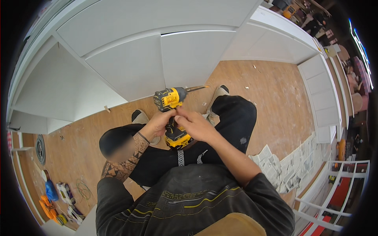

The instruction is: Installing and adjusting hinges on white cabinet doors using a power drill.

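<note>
One camera sits on my head, left of a pair, looking steeply down past my chest at my lap and the floor (275,98). It is close to my hands; the fisheye bends the white cabinets (157,59) ahead of me around the rim.

White cabinets (157,59) run along the top, doors shut, with another white run (321,98) down the right side. The floor (271,102) is wood-look plank, pretty dusty, with bits of debris. Newspapers (287,165) are spread at right. A white frame (334,188) sits lower right, orange and blue clutter (51,200) lower left.
</note>
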The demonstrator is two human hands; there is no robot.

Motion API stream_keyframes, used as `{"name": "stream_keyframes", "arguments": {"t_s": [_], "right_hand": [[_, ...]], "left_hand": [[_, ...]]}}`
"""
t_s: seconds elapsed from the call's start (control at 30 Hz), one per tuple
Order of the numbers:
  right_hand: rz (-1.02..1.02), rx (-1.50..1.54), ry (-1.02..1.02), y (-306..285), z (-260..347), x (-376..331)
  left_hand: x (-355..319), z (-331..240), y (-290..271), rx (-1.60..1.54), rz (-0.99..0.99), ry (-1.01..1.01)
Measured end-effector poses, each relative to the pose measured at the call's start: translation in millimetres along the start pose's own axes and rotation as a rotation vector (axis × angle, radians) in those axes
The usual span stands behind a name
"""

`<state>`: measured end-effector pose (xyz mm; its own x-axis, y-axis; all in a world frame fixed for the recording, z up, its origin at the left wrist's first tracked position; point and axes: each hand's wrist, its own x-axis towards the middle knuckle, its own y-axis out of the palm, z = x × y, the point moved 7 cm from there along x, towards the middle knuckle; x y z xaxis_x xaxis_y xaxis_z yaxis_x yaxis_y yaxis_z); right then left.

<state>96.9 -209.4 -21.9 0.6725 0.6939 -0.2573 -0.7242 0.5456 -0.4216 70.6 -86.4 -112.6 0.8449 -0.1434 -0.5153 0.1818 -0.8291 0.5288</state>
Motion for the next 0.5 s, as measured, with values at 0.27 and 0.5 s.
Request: {"name": "stream_keyframes", "arguments": {"t_s": [0.27, 0.5], "right_hand": [[-0.024, -0.035, -0.115, -4, 42, 6], [-0.393, -0.387, -0.338, -79, 55, 36]], "left_hand": [[-1, 9, -71, 0.128, -0.259, 0.031], [-6, 10, -69, 0.106, -0.285, 0.094]]}}
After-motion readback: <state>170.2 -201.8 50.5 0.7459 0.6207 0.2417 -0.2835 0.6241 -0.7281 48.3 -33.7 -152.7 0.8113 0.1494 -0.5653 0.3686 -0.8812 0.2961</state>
